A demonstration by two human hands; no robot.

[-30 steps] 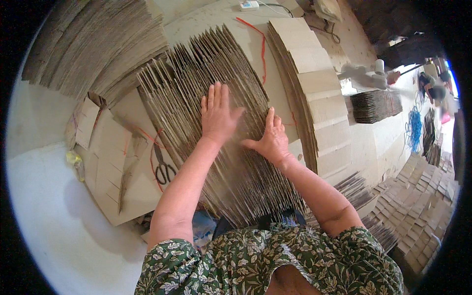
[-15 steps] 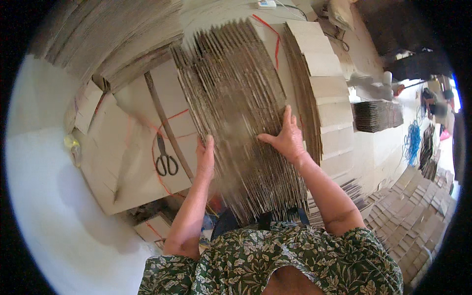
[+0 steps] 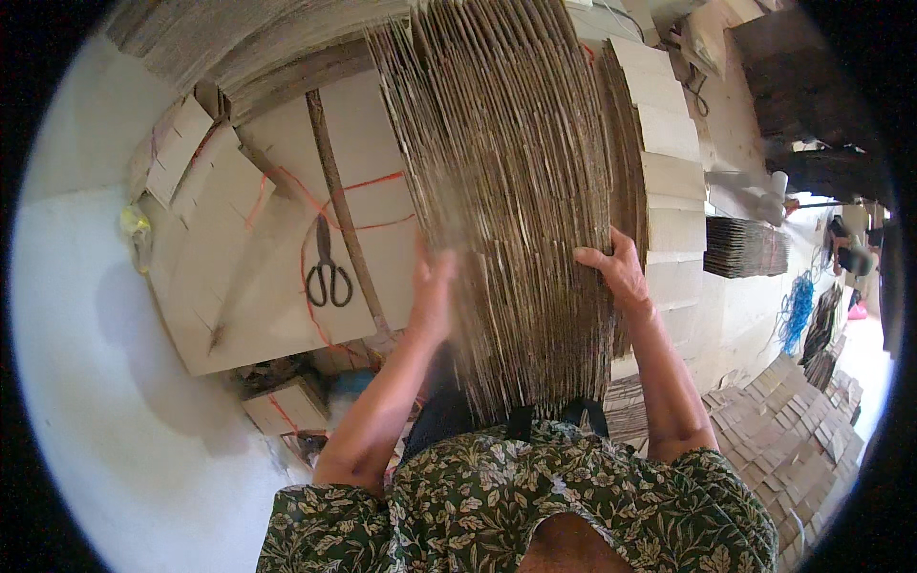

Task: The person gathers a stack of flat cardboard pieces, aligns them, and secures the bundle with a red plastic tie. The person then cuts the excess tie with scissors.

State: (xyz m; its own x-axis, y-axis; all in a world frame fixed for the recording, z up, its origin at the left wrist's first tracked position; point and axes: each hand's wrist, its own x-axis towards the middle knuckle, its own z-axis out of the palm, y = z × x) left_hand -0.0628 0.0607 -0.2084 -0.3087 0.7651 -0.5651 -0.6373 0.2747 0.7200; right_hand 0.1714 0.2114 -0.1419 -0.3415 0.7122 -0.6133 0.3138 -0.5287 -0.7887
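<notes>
A tall stack of brown corrugated cardboard sheets, their edges facing up, lies lengthwise before me, its near end close to my body. Pressed against its left side is my left hand, somewhat blurred by motion. My right hand grips the opposite side, thumb over the top edges and fingers down along the side, partly hidden. Black-handled scissors lie on the pale board to the left of the stack, beside red string.
Another row of cardboard pieces stands close on the right. Further right are a small dark bundle of cardboard, blue string and a spread of cardboard pieces. Large sheets rise at the far left; a white wall bounds the left.
The cardboard stack has shifted to the right and away from me, both hands moving with it. My right hand has gone from spread on top to gripping the right side. The view has shifted slightly.
</notes>
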